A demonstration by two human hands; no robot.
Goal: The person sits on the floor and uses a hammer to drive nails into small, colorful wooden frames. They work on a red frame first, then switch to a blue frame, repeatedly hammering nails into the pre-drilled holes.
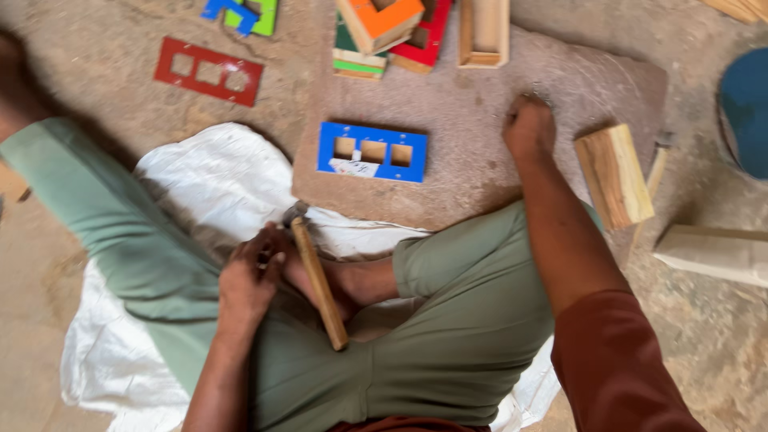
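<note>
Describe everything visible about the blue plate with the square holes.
The blue plate is a flat rectangular panel, painted bright blue, looking like wood or board. Three square cut-outs run in a row along it, showing the brown surface beneath. A small white patch sits at its lower edge, below the left and middle holes. It lies flat, slightly tilted, on the near left part of a brown board on the ground. Neither hand touches it; the right hand rests on the board farther right.
</note>
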